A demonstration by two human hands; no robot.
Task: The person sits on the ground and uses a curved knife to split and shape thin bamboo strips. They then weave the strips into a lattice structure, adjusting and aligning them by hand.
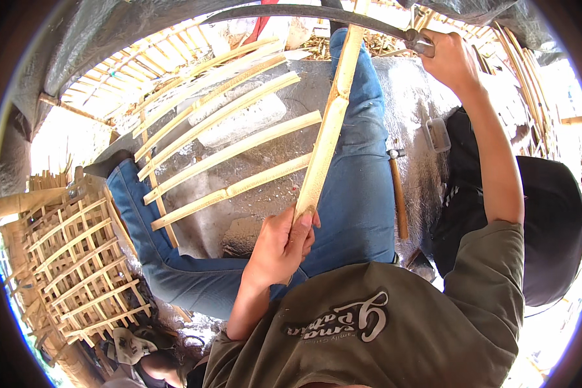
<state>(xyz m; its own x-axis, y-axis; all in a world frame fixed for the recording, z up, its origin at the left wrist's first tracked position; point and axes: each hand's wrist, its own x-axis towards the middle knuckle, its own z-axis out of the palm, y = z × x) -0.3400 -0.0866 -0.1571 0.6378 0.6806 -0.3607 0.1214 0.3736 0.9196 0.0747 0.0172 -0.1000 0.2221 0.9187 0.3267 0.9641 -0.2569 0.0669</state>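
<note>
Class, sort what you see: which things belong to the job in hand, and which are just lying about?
In the job:
bamboo strip, in left hand
curved blade, in right hand
slats laid side by side

Apparently lying about:
clear plastic container
hammer, though possibly a job tool

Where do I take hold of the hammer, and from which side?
Take the hammer by the near half of its wooden handle, probably from the right. The handle is long and straight, with the metal head at its far end, and the right leg lies close along its left.
</note>
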